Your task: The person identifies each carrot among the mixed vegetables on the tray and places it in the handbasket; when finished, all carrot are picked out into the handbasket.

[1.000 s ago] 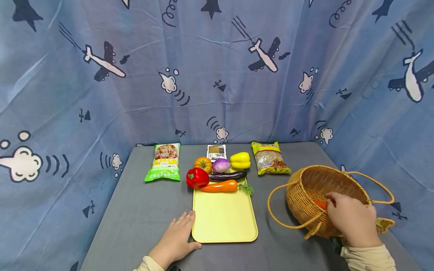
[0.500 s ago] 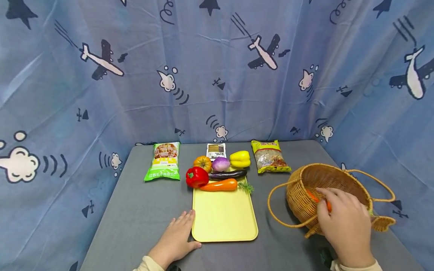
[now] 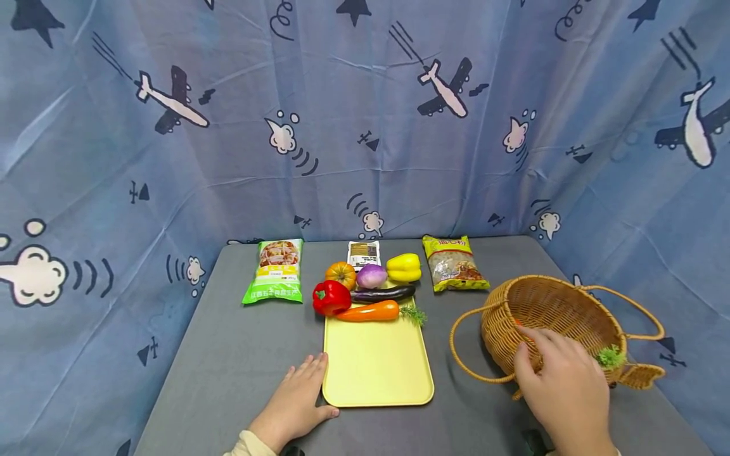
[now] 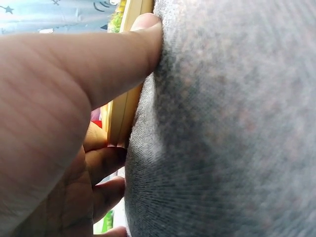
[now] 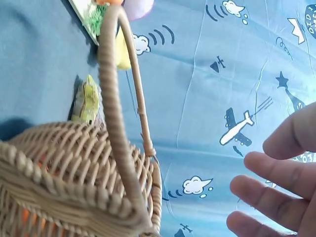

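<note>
My left hand (image 3: pixel 296 402) lies with straight fingers against the left edge of the yellow tray (image 3: pixel 379 373); the thumb touches the edge too in the left wrist view. My right hand (image 3: pixel 570 389) is over the near side of the wicker basket (image 3: pixel 547 297). Its fingers (image 5: pixel 269 195) are apart and hold nothing. A green leafy tuft (image 3: pixel 611 356) shows at the basket's right inside, and orange (image 5: pixel 32 222) glints through the weave; most of that orange thing is hidden. On the tray's far part lie a carrot (image 3: pixel 371 312), an eggplant (image 3: pixel 383 294) and a red bell pepper (image 3: pixel 331 298).
Behind them sit an orange tomato-like vegetable (image 3: pixel 341 275), a purple onion-like one (image 3: pixel 372 277), a yellow pepper (image 3: pixel 403 268) and a small white packet (image 3: pixel 364 254). A green bag (image 3: pixel 277 272) stands left, a yellow bag (image 3: pixel 455 264) right. The basket's handle (image 3: pixel 464 361) sticks out toward the tray.
My right hand has let go of the orange thing inside the basket and shifted left and nearer. The green tuft has come into sight. My left hand stays on the tray's edge.
</note>
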The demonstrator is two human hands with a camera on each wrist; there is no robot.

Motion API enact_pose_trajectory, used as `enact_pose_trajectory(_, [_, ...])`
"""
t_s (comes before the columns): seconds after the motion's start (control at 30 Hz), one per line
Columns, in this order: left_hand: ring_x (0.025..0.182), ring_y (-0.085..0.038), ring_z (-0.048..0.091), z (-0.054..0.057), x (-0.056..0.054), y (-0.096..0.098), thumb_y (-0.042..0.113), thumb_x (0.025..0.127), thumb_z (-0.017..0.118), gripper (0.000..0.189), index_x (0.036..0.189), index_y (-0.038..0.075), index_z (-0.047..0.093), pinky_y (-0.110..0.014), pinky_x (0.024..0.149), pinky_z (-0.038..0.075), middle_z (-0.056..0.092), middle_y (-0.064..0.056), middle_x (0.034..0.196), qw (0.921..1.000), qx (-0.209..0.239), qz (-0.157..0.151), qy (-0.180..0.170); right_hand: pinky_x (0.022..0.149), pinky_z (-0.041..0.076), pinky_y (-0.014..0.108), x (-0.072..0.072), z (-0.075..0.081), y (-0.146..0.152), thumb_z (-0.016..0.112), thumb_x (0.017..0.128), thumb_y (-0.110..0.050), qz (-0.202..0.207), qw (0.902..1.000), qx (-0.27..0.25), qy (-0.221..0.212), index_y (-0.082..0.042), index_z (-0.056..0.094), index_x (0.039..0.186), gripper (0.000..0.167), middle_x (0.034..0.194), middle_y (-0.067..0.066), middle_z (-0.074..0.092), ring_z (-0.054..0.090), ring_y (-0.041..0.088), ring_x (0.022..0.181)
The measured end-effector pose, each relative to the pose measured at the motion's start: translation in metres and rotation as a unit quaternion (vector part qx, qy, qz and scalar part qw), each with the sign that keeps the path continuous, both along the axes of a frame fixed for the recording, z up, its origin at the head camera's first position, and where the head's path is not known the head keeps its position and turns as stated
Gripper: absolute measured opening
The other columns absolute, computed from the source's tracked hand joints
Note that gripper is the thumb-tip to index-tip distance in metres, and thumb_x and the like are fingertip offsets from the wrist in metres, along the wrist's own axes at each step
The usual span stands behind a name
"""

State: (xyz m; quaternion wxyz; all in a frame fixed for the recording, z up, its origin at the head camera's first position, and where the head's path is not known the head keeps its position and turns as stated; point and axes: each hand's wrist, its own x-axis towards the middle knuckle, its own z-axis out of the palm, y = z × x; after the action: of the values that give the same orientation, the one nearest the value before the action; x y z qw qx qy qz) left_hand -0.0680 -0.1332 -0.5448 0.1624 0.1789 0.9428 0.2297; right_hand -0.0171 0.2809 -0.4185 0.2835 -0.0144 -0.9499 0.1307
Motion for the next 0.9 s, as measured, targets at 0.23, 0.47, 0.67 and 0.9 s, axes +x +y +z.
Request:
enact_pose_trajectory(0.23, [0.156, -0.042, 0.031, 0.003, 0.000, 0.001, 0.049, 0.088, 0.087, 0.106, 0.165, -0.003, 0.034, -0.069, 0.121, 0.026, 0.036, -0.019, 0.169, 1.0000, 0.004, 0.000, -0.004, 0.082, 0.051, 0.070, 0.000, -0.007, -0.012, 0.074, 0.093, -0.016, 0.021, 0.9997, -0.006, -0.006, -0.005, 0.080, 0.119, 0.029, 0.117, 0.023, 0.075, 0.067, 0.049, 0.104])
enact_pose_trajectory(0.47, [0.156, -0.042, 0.031, 0.002, 0.000, 0.001, 0.050, 0.088, 0.086, 0.106, 0.165, -0.002, 0.034, -0.069, 0.121, 0.027, 0.036, -0.019, 0.169, 1.0000, 0.002, -0.001, -0.004, 0.083, 0.054, 0.067, -0.003, -0.008, -0.033, 0.076, 0.089, -0.013, 0.066, 0.9974, -0.009, 0.026, -0.006, 0.082, 0.114, 0.027, 0.112, 0.017, 0.077, 0.069, 0.045, 0.100])
enact_pose_trajectory(0.67, [0.157, -0.041, 0.030, 0.000, -0.001, 0.000, 0.050, 0.088, 0.086, 0.106, 0.165, -0.001, 0.035, -0.069, 0.121, 0.026, 0.036, -0.018, 0.169, 0.9999, -0.001, 0.002, -0.010, 0.084, 0.056, 0.063, -0.008, -0.011, -0.055, 0.078, 0.088, -0.014, 0.103, 0.9939, 0.000, 0.038, -0.006, 0.083, 0.112, 0.026, 0.111, 0.014, 0.077, 0.071, 0.040, 0.100])
enact_pose_trajectory(0.9, [0.156, -0.041, 0.031, 0.000, -0.001, 0.000, 0.050, 0.088, 0.087, 0.106, 0.165, -0.002, 0.035, -0.069, 0.121, 0.027, 0.037, -0.018, 0.169, 1.0000, 0.000, 0.001, -0.004, 0.080, 0.060, 0.058, -0.018, -0.019, -0.078, 0.079, 0.088, -0.015, 0.138, 0.9897, 0.005, 0.036, -0.009, 0.084, 0.112, 0.025, 0.110, 0.009, 0.078, 0.072, 0.034, 0.099])
